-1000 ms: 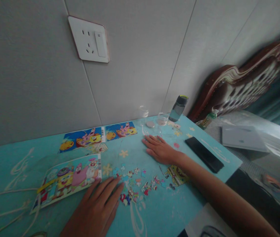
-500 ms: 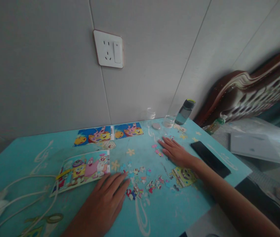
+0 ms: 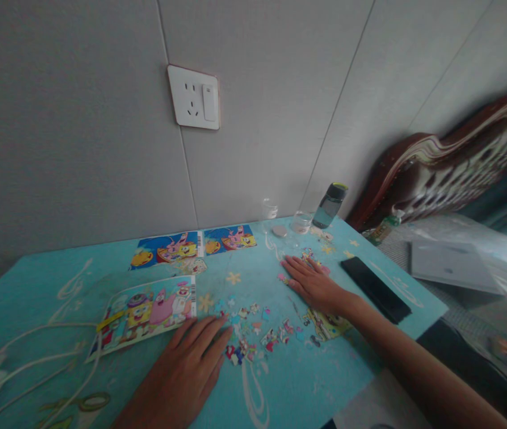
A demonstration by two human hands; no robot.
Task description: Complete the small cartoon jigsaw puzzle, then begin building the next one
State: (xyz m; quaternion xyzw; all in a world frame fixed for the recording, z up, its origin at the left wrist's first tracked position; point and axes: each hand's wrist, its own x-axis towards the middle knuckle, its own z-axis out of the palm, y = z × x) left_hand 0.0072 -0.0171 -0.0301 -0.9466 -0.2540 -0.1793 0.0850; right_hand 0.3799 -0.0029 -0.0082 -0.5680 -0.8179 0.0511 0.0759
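My left hand (image 3: 190,363) lies flat on the turquoise table, fingers stretched out, its fingertips beside a scatter of small jigsaw puzzle pieces (image 3: 251,328). Just behind it is a cartoon picture card (image 3: 159,307). Farther off to the right, my right hand (image 3: 309,283) rests palm down with its fingers extended. Another group of puzzle pieces (image 3: 309,255) shows at its far side, and a few pink ones lie by its fingertips. Whether any piece is under the palm is hidden. A yellow cartoon picture (image 3: 324,325) on the tabletop is partly covered by my right wrist.
Two blue picture cards, left (image 3: 168,247) and right (image 3: 230,238), lie near the wall. Clear cups (image 3: 301,221) and a dark bottle (image 3: 330,205) stand at the back right. A black phone-like slab (image 3: 375,289) lies right of my arm. White cables (image 3: 52,325) cross the left side.
My right hand has shifted slightly nearer and left over the loose pieces, and more pieces now show beyond it. My left hand stays in place. The view has tilted slightly.
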